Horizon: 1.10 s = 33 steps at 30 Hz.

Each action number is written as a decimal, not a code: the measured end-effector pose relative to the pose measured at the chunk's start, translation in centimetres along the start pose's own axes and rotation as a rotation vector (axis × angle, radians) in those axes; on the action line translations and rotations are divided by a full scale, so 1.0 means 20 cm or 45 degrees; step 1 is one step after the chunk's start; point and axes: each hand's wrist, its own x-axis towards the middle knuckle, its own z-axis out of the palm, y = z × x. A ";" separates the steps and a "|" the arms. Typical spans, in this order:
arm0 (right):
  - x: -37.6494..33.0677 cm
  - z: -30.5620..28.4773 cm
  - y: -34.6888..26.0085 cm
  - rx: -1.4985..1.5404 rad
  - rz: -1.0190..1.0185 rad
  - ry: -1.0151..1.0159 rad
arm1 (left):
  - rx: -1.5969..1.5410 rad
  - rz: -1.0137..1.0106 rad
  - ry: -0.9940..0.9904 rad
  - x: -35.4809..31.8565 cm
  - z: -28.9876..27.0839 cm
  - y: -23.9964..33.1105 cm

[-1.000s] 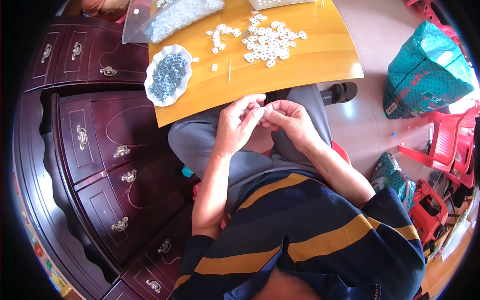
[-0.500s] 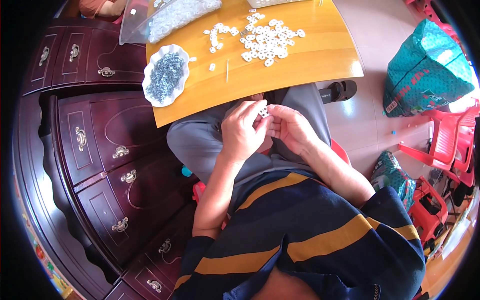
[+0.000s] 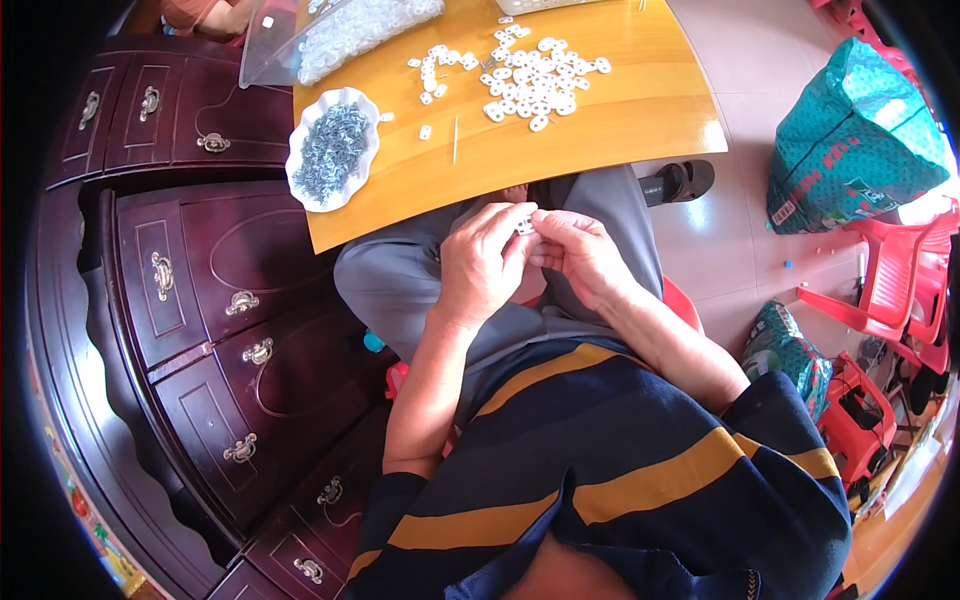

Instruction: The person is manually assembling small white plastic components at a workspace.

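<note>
Above my lap, just off the table's near edge, my left hand (image 3: 480, 262) pinches a small white plastic piece with holes (image 3: 525, 226). From the other side my right hand (image 3: 583, 255) closes its thumb and fingers at the same piece; whether it also holds something tiny is hidden. On the wooden table (image 3: 420, 180) lies a pile of similar white two-holed pieces (image 3: 535, 85), with a smaller cluster (image 3: 432, 72) to its left. A white scalloped dish (image 3: 368, 165) full of grey metal screws or pins (image 3: 330, 150) stands at the table's left corner.
A thin stick (image 3: 455, 140) lies on the table. Behind are a clear bin (image 3: 268, 55) of translucent parts and a white basket (image 3: 545, 4). A dark wooden cabinet (image 3: 200, 300) lines the left. Teal bags (image 3: 850, 140) and red plastic stools (image 3: 890, 280) occupy the right floor. Another person's arm (image 3: 222, 18) shows at upper left.
The white piece has turned slightly between my fingers, and my right thumb and fingers have shifted a little over it. The things on the table stay as they were.
</note>
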 end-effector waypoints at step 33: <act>-0.05 0.11 -0.29 -1.182 -0.258 -0.009 | -0.276 0.003 0.072 -0.16 -0.14 -0.10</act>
